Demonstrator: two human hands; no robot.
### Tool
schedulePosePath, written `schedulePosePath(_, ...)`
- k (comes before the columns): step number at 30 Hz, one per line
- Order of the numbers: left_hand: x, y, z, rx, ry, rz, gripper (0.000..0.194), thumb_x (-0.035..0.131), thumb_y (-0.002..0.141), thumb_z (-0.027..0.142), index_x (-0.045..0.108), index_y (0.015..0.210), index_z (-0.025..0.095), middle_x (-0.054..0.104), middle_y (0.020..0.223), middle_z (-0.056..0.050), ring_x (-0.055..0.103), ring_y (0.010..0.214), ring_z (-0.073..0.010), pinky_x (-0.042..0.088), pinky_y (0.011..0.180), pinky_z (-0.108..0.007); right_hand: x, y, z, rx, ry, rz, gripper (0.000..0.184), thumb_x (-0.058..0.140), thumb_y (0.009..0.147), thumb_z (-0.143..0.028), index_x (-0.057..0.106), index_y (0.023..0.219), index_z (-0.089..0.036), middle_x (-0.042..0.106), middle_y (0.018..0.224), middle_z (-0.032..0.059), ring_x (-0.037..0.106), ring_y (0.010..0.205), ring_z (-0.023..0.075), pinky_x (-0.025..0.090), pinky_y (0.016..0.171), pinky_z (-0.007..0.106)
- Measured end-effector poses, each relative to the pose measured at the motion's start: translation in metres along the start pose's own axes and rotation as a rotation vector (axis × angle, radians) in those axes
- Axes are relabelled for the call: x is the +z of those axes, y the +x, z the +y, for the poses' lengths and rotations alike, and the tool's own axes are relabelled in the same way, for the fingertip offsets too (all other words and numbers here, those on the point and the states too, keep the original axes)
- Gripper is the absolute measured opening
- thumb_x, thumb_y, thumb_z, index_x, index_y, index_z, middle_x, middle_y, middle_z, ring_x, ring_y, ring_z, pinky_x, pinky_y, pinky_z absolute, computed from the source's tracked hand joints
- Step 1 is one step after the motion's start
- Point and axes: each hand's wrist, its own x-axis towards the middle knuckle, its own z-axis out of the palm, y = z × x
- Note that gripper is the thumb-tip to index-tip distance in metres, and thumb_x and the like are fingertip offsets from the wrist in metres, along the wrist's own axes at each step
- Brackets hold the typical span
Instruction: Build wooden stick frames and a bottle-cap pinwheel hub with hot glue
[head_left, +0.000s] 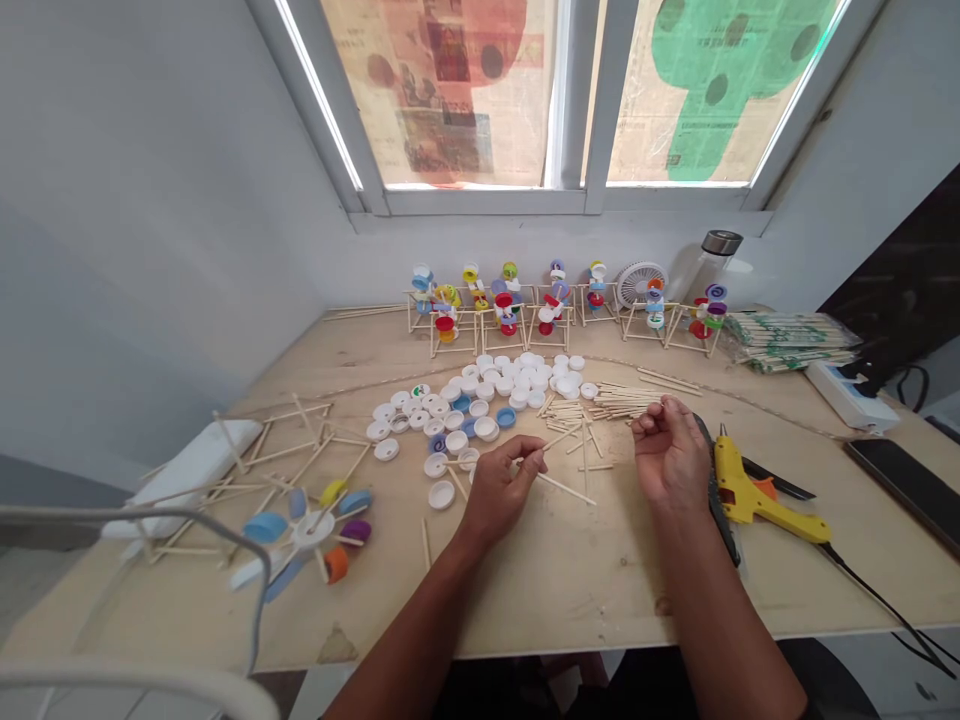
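My left hand (pixel 504 488) pinches a thin wooden stick (pixel 561 438) between thumb and fingertips, over the middle of the table. Another stick (pixel 568 488) lies just below it. Off to the right, my right hand (pixel 673 458) is raised palm inward with its fingers curled and fingertips together; whether anything small is between them I cannot make out. Short cut sticks (pixel 574 412) and a bundle of longer sticks (pixel 622 400) lie between and beyond the hands. Many white bottle caps (pixel 499 375), with a few blue ones, spread behind my left hand.
A yellow glue gun (pixel 757 490) rests right of my right hand. On the left are a bottle-cap wheel (pixel 313 530) and stick frames (pixel 259 460). Several finished cap wheels (pixel 505 310) line the back, near a small fan (pixel 641 283), a bottle (pixel 712 265) and a phone (pixel 911 490).
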Motion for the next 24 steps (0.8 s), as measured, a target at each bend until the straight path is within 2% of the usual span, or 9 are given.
schedulePosePath(5, 0.001, 0.0, 0.0, -0.004, -0.017, -0.003, 0.015, 0.052, 0.081, 0.027, 0.063, 0.079, 0.018, 0.067, 0.069, 0.0, 0.062, 0.068, -0.0156, 0.045, 0.068, -0.027, 0.005, -0.012, 0.008, 0.234, -0.284, -0.242, 0.018, 0.075, 0.064, -0.028, 0.066, 0.075, -0.018, 0.067, 0.074, 0.0004, 0.053, 0.057, 0.0073, 0.04, 0.053, 0.02)
schedulePosePath(8, 0.001, 0.0, 0.001, 0.001, -0.021, -0.005, 0.015, 0.052, 0.081, 0.026, 0.063, 0.077, 0.018, 0.067, 0.069, 0.0, 0.062, 0.07, -0.0156, 0.045, 0.069, -0.027, 0.008, -0.018, 0.01, 0.287, -0.361, -0.346, 0.019, 0.071, 0.069, -0.033, 0.068, 0.08, -0.017, 0.068, 0.082, 0.0023, 0.054, 0.059, 0.0076, 0.039, 0.054, 0.021)
schedulePosePath(12, 0.0, 0.0, 0.002, -0.007, -0.024, -0.009, 0.016, 0.051, 0.081, 0.027, 0.063, 0.077, 0.018, 0.066, 0.07, 0.0, 0.062, 0.072, -0.0162, 0.045, 0.07, -0.026, 0.008, -0.019, 0.012, 0.242, -0.397, -0.339, 0.026, 0.066, 0.073, -0.041, 0.068, 0.085, -0.018, 0.067, 0.083, 0.0026, 0.053, 0.058, 0.0085, 0.037, 0.053, 0.022)
schedulePosePath(16, -0.001, 0.0, 0.003, -0.009, -0.024, -0.006, 0.015, 0.052, 0.081, 0.026, 0.063, 0.076, 0.018, 0.066, 0.071, 0.0, 0.062, 0.072, -0.016, 0.045, 0.07, -0.026, 0.004, -0.016, 0.016, 0.156, -0.485, -0.233, 0.032, 0.066, 0.071, -0.047, 0.064, 0.063, -0.016, 0.063, 0.065, 0.0026, 0.046, 0.051, 0.0087, 0.035, 0.05, 0.023)
schedulePosePath(18, 0.0, 0.0, 0.003, -0.005, -0.031, -0.006, 0.014, 0.052, 0.081, 0.026, 0.063, 0.077, 0.018, 0.067, 0.071, 0.0, 0.062, 0.072, -0.0159, 0.045, 0.071, -0.026, 0.002, -0.014, 0.018, 0.13, -0.505, -0.189, 0.032, 0.069, 0.069, -0.045, 0.062, 0.059, -0.016, 0.062, 0.062, 0.0016, 0.044, 0.05, 0.008, 0.034, 0.049, 0.022)
schedulePosePath(21, 0.0, -0.001, 0.002, -0.003, -0.042, -0.014, 0.014, 0.052, 0.081, 0.025, 0.064, 0.08, 0.018, 0.066, 0.07, 0.0, 0.061, 0.07, -0.0154, 0.045, 0.069, -0.026, 0.003, -0.015, 0.017, 0.145, -0.498, -0.213, 0.023, 0.074, 0.065, -0.038, 0.064, 0.068, -0.018, 0.063, 0.068, 0.0001, 0.045, 0.051, 0.0071, 0.034, 0.05, 0.021)
schedulePosePath(24, 0.0, -0.001, 0.002, 0.003, -0.047, -0.017, 0.014, 0.052, 0.082, 0.025, 0.064, 0.08, 0.018, 0.066, 0.07, 0.0, 0.061, 0.071, -0.0155, 0.045, 0.068, -0.025, 0.007, -0.019, 0.014, 0.192, -0.449, -0.315, 0.024, 0.072, 0.067, -0.037, 0.066, 0.082, -0.019, 0.065, 0.08, 0.001, 0.049, 0.055, 0.0078, 0.036, 0.052, 0.022)
